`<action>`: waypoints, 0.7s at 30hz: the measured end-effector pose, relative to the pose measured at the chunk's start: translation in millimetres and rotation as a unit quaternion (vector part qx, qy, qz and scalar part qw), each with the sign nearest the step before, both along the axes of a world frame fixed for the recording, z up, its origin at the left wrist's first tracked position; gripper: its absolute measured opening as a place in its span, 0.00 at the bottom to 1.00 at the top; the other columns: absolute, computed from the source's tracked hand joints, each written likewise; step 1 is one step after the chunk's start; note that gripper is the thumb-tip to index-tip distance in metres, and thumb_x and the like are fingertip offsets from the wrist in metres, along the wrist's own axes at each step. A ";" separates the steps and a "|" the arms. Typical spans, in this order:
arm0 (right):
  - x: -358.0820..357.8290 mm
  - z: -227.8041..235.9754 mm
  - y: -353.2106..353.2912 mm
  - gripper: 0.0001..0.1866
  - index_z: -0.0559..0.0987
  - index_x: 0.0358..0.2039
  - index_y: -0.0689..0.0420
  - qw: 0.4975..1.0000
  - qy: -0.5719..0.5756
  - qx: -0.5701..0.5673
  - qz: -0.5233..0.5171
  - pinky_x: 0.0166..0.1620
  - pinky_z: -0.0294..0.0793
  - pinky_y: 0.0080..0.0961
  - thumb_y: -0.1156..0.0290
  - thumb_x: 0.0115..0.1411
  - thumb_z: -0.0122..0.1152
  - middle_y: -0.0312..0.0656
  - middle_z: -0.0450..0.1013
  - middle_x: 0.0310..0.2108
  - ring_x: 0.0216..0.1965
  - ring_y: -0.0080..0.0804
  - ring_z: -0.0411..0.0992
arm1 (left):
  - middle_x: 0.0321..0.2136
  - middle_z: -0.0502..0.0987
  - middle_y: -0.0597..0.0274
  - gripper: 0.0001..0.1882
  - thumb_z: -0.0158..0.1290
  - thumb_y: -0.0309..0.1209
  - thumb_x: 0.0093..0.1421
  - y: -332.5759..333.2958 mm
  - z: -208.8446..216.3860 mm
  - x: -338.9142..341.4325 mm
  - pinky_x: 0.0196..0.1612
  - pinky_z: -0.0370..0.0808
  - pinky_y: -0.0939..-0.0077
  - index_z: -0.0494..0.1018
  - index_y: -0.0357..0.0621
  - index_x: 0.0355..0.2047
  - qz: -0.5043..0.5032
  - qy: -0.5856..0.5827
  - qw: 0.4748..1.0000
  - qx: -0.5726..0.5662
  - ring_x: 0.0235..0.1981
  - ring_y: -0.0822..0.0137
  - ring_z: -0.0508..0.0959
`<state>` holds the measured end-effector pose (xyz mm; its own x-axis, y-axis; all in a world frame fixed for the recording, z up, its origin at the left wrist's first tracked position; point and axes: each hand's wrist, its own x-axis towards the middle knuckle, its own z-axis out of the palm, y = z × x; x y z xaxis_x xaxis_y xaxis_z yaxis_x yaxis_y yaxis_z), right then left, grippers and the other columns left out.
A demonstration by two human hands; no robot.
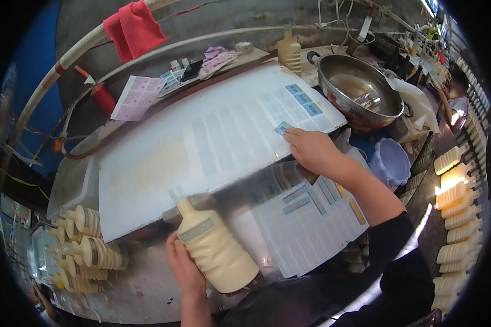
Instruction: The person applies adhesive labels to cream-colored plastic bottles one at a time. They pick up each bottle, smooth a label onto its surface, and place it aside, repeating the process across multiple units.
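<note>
My left hand (pixel 186 268) is closed around the side of a cream-coloured ribbed bottle (pixel 223 256), which leans with its clear neck toward the white board. A grey patterned band crosses the bottle's shoulder. Farther up, my right hand (pixel 311 150) pinches a small blue label (pixel 282 128) between thumb and fingers, over the right part of the white board (pixel 147 163). Beyond that hand, several blue labels (pixel 303 99) lie in a row on a pale backing sheet. Below my right forearm, a translucent label sheet (pixel 305 240) carries blue and yellow strips.
Several similar bottles (pixel 95 253) are grouped at the lower left, and more (pixel 453 185) line the right. A wide metal pan (pixel 360 90) stands behind the board's right end, near a lavender basin (pixel 390 162). A red cloth (pixel 133 30) hangs on a pipe. Another person (pixel 458 103) sits far right.
</note>
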<state>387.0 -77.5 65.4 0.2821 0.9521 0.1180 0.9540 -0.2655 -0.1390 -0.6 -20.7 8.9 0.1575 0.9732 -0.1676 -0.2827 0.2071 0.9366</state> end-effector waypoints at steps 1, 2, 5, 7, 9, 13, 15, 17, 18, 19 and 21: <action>-6.4 0.0 -12.1 0.19 0.80 0.52 0.59 0.999 0.014 0.037 0.020 0.48 0.79 0.42 0.65 0.63 0.58 0.46 0.77 0.57 0.45 0.51 0.79 | 0.48 0.76 0.58 0.15 0.41 0.35 0.78 -0.4 0.9 -0.1 0.51 0.76 0.71 0.68 0.39 0.56 0.005 0.011 1.000 -0.004 0.48 0.69 0.77; -10.0 -2.1 -18.7 0.17 0.80 0.50 0.59 0.997 0.001 0.074 0.030 0.47 0.79 0.41 0.66 0.62 0.61 0.47 0.77 0.56 0.44 0.50 0.79 | 0.49 0.76 0.57 0.16 0.41 0.34 0.78 -1.2 3.8 0.3 0.52 0.76 0.71 0.68 0.37 0.58 0.007 0.013 1.000 -0.010 0.48 0.69 0.77; -2.9 -28.9 -30.3 0.15 0.80 0.46 0.58 0.984 -0.069 0.158 0.054 0.46 0.81 0.37 0.71 0.59 0.66 0.48 0.78 0.53 0.44 0.47 0.80 | 0.53 0.74 0.56 0.18 0.42 0.32 0.77 -7.5 -0.4 -6.7 0.54 0.75 0.71 0.66 0.37 0.61 0.006 0.056 0.998 0.029 0.51 0.69 0.76; 2.4 -38.5 -34.8 0.11 0.80 0.41 0.57 0.961 -0.106 0.240 0.087 0.43 0.82 0.34 0.76 0.57 0.68 0.48 0.81 0.45 0.42 0.45 0.81 | 0.47 0.71 0.61 0.19 0.44 0.32 0.76 -17.8 -5.9 -14.0 0.54 0.72 0.74 0.64 0.38 0.63 0.021 0.044 0.999 0.006 0.47 0.72 0.73; -1.5 -33.1 -41.2 0.03 0.80 0.34 0.56 0.939 -0.130 0.297 0.110 0.36 0.80 0.33 0.75 0.59 0.64 0.43 0.80 0.36 0.36 0.42 0.80 | 0.45 0.69 0.62 0.18 0.50 0.30 0.72 -37.9 -1.7 -20.4 0.54 0.70 0.73 0.64 0.39 0.58 0.023 0.081 0.996 0.036 0.46 0.70 0.71; -67.1 -23.1 -52.0 0.06 0.86 0.37 0.60 0.921 0.337 0.193 -0.014 0.35 0.78 0.24 0.75 0.61 0.65 0.39 0.83 0.31 0.31 0.27 0.81 | 0.48 0.68 0.60 0.20 0.58 0.22 0.60 -80.6 -18.6 -38.7 0.58 0.68 0.71 0.65 0.40 0.51 -0.042 0.153 0.986 0.057 0.50 0.67 0.70; -116.4 -14.7 -60.9 0.07 0.85 0.38 0.61 0.905 0.389 0.156 0.080 0.39 0.78 0.20 0.81 0.60 0.63 0.38 0.83 0.36 0.34 0.24 0.80 | 0.49 0.68 0.59 0.20 0.58 0.21 0.59 -86.2 -34.9 -44.4 0.59 0.68 0.70 0.66 0.39 0.50 -0.039 0.150 0.979 0.134 0.51 0.67 0.70; -157.4 -15.1 -64.1 0.12 0.85 0.38 0.56 0.892 0.287 0.195 0.289 0.40 0.82 0.24 0.84 0.54 0.65 0.44 0.83 0.42 0.36 0.37 0.83 | 0.50 0.68 0.59 0.20 0.57 0.20 0.59 -88.8 -34.8 -46.6 0.60 0.68 0.70 0.67 0.39 0.51 -0.043 0.136 0.983 0.118 0.52 0.66 0.70; -174.9 -19.6 -68.4 0.17 0.85 0.40 0.52 0.886 0.224 0.206 0.350 0.37 0.82 0.25 0.84 0.50 0.67 0.44 0.83 0.44 0.33 0.38 0.82 | 0.51 0.67 0.58 0.20 0.57 0.20 0.59 -89.9 -34.3 -48.3 0.60 0.68 0.69 0.67 0.38 0.52 -0.043 0.132 0.984 0.112 0.52 0.66 0.70; -187.8 -11.6 -72.7 0.18 0.84 0.42 0.51 0.876 0.182 0.190 0.404 0.31 0.81 0.25 0.80 0.50 0.68 0.41 0.82 0.48 0.28 0.33 0.81 | 0.52 0.67 0.58 0.20 0.56 0.21 0.59 -89.3 -33.6 -48.6 0.60 0.68 0.69 0.67 0.38 0.52 -0.047 0.115 0.986 0.109 0.52 0.66 0.70; -200.7 -14.0 -76.8 0.15 0.85 0.41 0.52 0.854 0.097 0.210 0.465 0.26 0.77 0.24 0.75 0.50 0.68 0.40 0.81 0.51 0.25 0.26 0.78 | 0.53 0.67 0.59 0.21 0.55 0.21 0.60 -88.7 -32.5 -49.1 0.60 0.68 0.69 0.67 0.37 0.54 -0.055 0.080 0.990 0.106 0.52 0.66 0.70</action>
